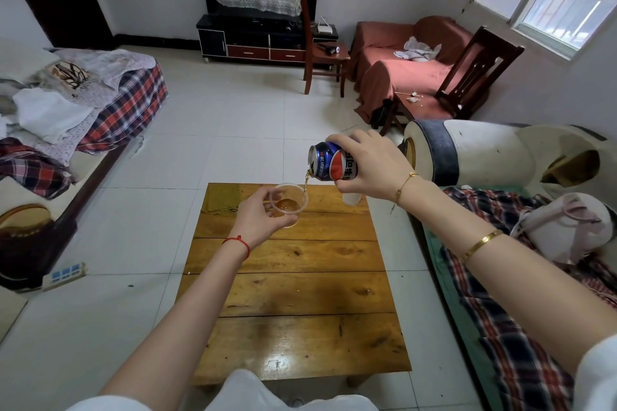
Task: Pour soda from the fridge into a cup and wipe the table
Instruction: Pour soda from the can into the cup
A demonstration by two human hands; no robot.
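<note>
We're gripping the can (334, 162) in our right hand (370, 163), fingers wrapped over its top side, thumb under it. The can is lying tipped almost on its side, mouth pointing left and down, above the far end of the table (293, 294). A thin brown stream is falling from its mouth into the cup (287, 202).

Our left hand (263, 213) is holding the clear plastic cup, fingers curled round its left side and base. The cup is sitting upright, just left of and below the can, over the table's far edge; we can't tell if it's touching the wood. Brown soda is pooling in the bottom.

A white object (351, 199) is standing on the table under our right hand, mostly hidden. A red string (238, 242) is circling our left wrist.
</note>
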